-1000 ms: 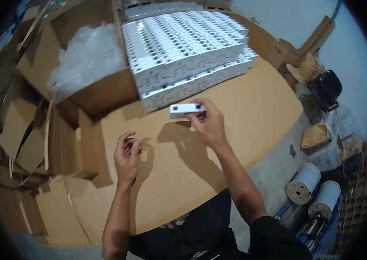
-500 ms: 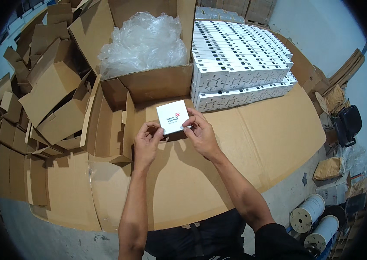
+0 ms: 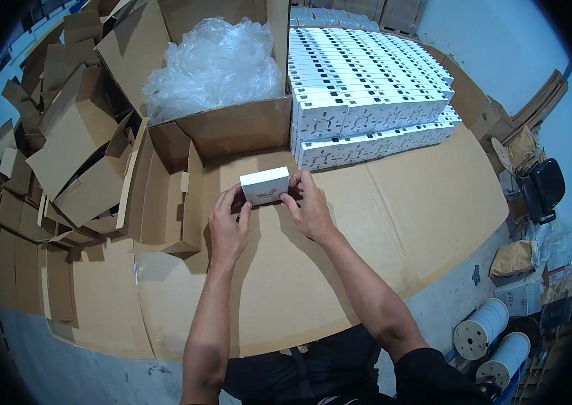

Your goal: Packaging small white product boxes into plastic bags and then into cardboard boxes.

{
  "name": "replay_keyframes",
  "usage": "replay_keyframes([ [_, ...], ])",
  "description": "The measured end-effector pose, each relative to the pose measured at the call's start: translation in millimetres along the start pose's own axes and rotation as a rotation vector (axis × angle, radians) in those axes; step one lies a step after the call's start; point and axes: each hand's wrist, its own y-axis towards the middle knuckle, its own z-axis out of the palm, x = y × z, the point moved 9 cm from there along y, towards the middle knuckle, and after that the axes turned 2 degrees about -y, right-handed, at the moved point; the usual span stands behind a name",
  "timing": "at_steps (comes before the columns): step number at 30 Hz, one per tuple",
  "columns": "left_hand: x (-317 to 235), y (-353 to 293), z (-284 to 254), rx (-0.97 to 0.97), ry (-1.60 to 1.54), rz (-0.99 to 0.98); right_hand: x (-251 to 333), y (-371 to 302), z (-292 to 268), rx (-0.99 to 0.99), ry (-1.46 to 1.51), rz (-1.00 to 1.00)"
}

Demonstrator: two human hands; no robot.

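Observation:
Between my two hands is a small white square plastic box (image 3: 264,183), tilted so that one blank edge faces up and its printed face turns toward me. My left hand (image 3: 230,226) grips its left side with thumb and fingers. On the right side, my right hand (image 3: 309,209) pinches it the same way. The box is just above the cardboard-covered table (image 3: 286,283). Beyond it, stacked in two layers of tight rows, stand many similar white boxes (image 3: 367,101) with dark square openings along their edges.
A large carton (image 3: 238,128) full of crumpled clear plastic bags (image 3: 218,67) stands at the back. Beside it sits an open narrow cardboard box (image 3: 164,202). Empty cartons (image 3: 76,148) are heaped on the left. Cable spools (image 3: 480,329) and a black chair (image 3: 543,192) are on the right.
The white box has been tipped: its printed face was turned up flat before, and now its edge shows on top. Both hands still hold it.

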Motion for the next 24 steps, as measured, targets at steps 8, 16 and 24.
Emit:
replay_keyframes([
  [8, -9, -7, -3, -0.023, 0.147, 0.050, 6, -6, 2, 0.002, -0.053, -0.045],
  [16, -16, -14, -4, -0.027, 0.046, 0.094, 1, -13, -10, -0.037, -0.039, -0.051],
  [24, -148, 47, -61, -0.316, 0.033, 0.335, 8, -67, -44, 0.232, -0.889, -0.121],
])
